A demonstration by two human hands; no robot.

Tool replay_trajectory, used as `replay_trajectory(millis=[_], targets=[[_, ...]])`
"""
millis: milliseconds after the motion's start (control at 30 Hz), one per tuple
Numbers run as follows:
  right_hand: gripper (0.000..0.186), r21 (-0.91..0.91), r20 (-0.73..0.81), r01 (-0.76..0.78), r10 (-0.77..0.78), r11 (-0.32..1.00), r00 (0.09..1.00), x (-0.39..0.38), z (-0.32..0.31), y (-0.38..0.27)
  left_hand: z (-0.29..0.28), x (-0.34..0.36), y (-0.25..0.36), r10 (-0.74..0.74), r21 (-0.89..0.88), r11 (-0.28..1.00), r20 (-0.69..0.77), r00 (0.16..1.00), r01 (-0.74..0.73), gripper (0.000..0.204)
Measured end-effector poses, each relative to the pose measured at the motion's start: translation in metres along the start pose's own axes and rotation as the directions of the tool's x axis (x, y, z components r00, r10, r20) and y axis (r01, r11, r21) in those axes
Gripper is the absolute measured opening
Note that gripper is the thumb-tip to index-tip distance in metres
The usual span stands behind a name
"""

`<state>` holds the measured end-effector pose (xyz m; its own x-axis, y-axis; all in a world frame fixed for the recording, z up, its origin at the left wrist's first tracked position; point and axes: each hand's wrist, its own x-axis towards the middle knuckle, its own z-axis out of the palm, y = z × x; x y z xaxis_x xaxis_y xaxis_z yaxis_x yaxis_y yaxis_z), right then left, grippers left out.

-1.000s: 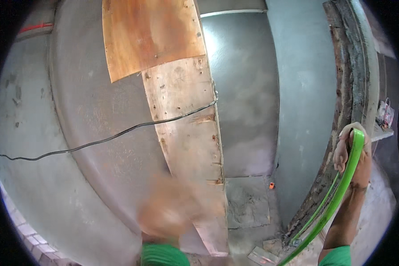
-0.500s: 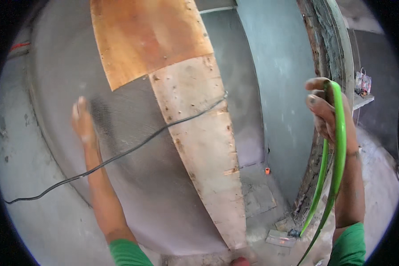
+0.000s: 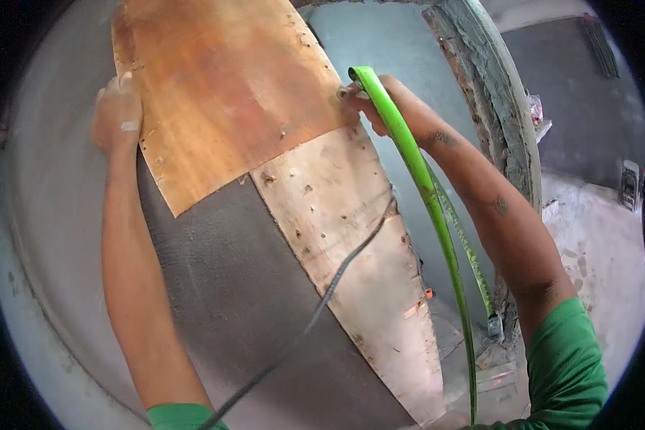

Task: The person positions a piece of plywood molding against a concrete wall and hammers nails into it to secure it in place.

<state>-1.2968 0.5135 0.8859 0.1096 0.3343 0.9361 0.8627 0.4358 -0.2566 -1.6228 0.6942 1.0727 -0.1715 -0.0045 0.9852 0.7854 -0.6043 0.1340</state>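
A long, tapering wooden panel stands before me, its upper part an orange-brown plywood board (image 3: pixel 222 93) overlapping a paler board (image 3: pixel 344 236) dotted with nails and holes. My left hand (image 3: pixel 117 118) is closed at the orange board's left edge, the fingertips partly blurred. At the right edge of that board, my right hand (image 3: pixel 371 100) is closed on a bright green strap (image 3: pixel 428 190). The strap loops over the hand, and both lengths hang down. A metal buckle (image 3: pixel 494 328) shows on the strap's shorter length.
A dark cord (image 3: pixel 327 295) crosses the pale board and trails to the lower left. Dark grey plaster wall (image 3: pixel 215 265) lies behind. To the right are a rough, broken wall edge (image 3: pixel 473 79) and a pale, dusty floor (image 3: pixel 595 251). A small orange object (image 3: pixel 428 293) sits low beside the panel.
Both hands, apart from the boards before, have come in to the orange board's two side edges. The right hand brought the green strap leftward with it. The view has shifted, and the cord hangs lower.
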Motion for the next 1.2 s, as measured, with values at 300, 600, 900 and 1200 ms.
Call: replay_trajectory(millis=[300, 600, 900, 1200], targets=[[0.039, 0.179, 0.007, -0.384, 0.389, 0.906, 0.921, -0.004, 0.026, -0.01, 0.021, 0.023, -0.025, 0.138, -0.062, 0.986, -0.235, 0.962, -0.156, 0.041], [0.04, 0.313, 0.001, -0.372, 0.392, 0.874, 0.92, -0.01, 0.034, -0.014, 0.026, 0.03, -0.024, 0.105, -0.09, 0.987, -0.241, 0.965, -0.13, 0.038], [0.033, 0.412, 0.072, -0.368, 0.373, 0.833, 0.925, -0.007, 0.033, -0.004, 0.022, 0.028, -0.022, 0.118, -0.119, 0.981, -0.249, 0.961, -0.151, 0.036], [0.035, 0.365, 0.059, -0.382, 0.389, 0.849, 0.919, -0.008, 0.03, 0.004, 0.024, 0.031, -0.015, 0.16, -0.027, 0.985, -0.205, 0.966, -0.169, 0.039]])
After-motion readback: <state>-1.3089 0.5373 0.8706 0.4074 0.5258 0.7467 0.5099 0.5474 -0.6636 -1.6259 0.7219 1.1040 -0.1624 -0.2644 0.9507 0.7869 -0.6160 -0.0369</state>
